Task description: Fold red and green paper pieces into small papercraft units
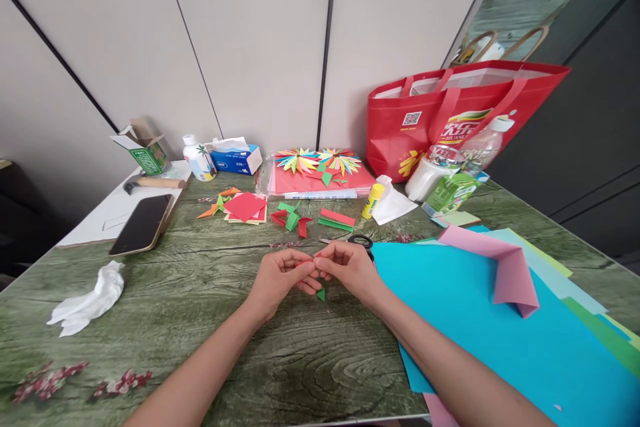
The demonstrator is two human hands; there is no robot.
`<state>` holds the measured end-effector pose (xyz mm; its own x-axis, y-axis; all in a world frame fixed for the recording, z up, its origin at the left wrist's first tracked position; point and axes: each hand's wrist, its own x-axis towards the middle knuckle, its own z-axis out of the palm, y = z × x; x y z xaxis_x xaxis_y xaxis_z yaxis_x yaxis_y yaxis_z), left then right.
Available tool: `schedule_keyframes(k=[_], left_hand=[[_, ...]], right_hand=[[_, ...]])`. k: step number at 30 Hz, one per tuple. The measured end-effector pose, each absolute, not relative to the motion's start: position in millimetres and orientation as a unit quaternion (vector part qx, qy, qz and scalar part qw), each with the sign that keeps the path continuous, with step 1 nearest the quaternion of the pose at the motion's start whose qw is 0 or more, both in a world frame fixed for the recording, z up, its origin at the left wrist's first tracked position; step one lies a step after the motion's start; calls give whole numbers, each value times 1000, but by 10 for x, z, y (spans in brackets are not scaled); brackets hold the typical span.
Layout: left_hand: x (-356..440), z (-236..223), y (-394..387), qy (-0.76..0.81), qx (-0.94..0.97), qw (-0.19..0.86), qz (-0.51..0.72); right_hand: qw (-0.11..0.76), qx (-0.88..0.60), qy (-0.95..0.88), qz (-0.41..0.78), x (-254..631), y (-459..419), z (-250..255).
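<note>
My left hand [280, 277] and my right hand [347, 267] meet over the middle of the table, fingers pinched together on a small folded paper piece [321, 293]. Its green tip pokes out below the fingers and a bit of red shows between them. Black scissors [361, 240] lie just behind my right hand. Folded red and green paper pieces [293, 217] and red and green strips [337, 219] lie further back.
Large blue paper sheets [475, 307] with a folded pink sheet [500, 260] cover the right side. A phone [141, 223], crumpled tissue [87, 300], glue stick [373, 200], paper star flowers [317, 161], tissue box [237, 159] and red bag [450, 113] stand around.
</note>
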<state>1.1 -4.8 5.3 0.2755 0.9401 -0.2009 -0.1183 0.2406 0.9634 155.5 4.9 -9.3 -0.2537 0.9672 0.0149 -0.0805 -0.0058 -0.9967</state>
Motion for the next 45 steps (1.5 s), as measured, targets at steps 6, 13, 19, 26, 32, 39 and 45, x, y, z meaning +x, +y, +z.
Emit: schedule_keyframes(k=[6, 13, 19, 26, 32, 39, 45], left_hand=[[16, 44, -38, 462, 501, 609, 407], [9, 24, -30, 451, 475, 625, 425], [5, 37, -24, 435, 466, 629, 445], [36, 12, -46, 442, 464, 610, 467], [31, 32, -41, 483, 464, 564, 482], [59, 117, -88, 480, 553, 528, 430], [70, 65, -99, 461, 563, 555, 403]], right_hand=[[431, -431, -541, 580, 1574, 75, -81], [464, -405, -522, 590, 1528, 47, -77], [474, -413, -477, 614, 1518, 40, -30], [454, -400, -468, 644, 1507, 23, -44], [441, -425, -533, 584, 1534, 48, -79], [487, -412, -521, 567, 1553, 58, -77], [480, -425, -507, 576, 1533, 38, -78]])
